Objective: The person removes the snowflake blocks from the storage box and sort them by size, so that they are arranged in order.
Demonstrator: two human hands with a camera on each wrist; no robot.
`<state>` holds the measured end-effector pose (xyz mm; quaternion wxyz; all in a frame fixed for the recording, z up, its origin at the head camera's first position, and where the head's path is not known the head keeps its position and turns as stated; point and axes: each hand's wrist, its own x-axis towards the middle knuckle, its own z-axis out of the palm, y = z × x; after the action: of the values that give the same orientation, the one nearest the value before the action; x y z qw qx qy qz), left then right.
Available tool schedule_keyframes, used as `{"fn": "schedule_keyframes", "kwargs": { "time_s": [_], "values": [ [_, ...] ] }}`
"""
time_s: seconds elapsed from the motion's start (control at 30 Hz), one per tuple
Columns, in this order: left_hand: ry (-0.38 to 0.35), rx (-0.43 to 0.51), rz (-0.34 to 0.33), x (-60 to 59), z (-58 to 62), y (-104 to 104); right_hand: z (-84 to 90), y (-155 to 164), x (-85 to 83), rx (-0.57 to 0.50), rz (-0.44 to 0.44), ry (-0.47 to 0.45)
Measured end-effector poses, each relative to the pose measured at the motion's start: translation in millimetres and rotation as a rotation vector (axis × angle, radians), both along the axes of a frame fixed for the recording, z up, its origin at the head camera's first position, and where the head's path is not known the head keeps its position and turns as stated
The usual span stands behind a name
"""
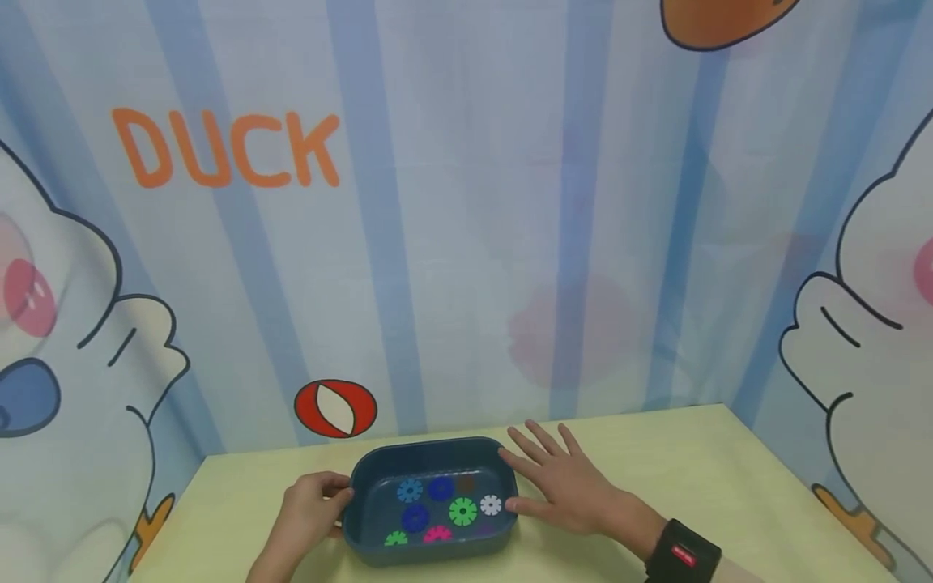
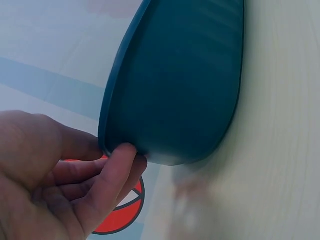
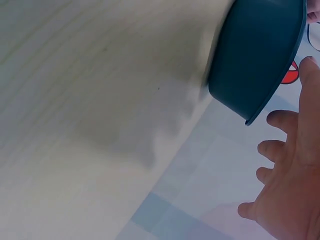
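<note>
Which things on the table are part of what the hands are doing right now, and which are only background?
In hand:
blue tray, gripped at its rim by left hand
right hand, fingers spread beside the tray
gear pieces inside the tray

Background:
table
duck curtain

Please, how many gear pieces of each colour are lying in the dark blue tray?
In the tray:
Light blue gear: 1
Dark blue gears: 2
Green gears: 2
White gear: 1
Pink gear: 1
Brown gear, faint: 1
Total: 8

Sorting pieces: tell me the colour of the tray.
Dark blue tray, seen best in the head view.
</note>
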<state>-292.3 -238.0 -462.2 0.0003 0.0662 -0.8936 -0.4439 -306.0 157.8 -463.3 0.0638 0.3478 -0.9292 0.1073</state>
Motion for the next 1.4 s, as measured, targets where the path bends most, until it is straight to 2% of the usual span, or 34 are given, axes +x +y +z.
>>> {"fn": "schedule_keyframes", "kwargs": {
  "time_s": [0.47,0.67,0.93,1.1,1.4],
  "values": [
    [0.006,-0.03,0.05,2.3,-1.3,1,7.1,-42,-13.6,0.053,0.132,-0.072],
    [0.022,-0.021,0.048,0.8,-1.2,3,14.2,-61,-19.2,0.084,0.161,-0.156],
    [0.023,-0.024,0.043,3.9,0.7,1,13.2,-80,-27.6,0.127,0.202,-0.084],
    [0.043,-0.021,0.048,5.7,3.4,6,9.3,-90,-33.5,0.184,0.182,-0.054],
    [0.054,-0.047,0.059,12.1,6.2,13,1.3,-99,-37.1,0.312,0.141,-0.072]
  ]
}}
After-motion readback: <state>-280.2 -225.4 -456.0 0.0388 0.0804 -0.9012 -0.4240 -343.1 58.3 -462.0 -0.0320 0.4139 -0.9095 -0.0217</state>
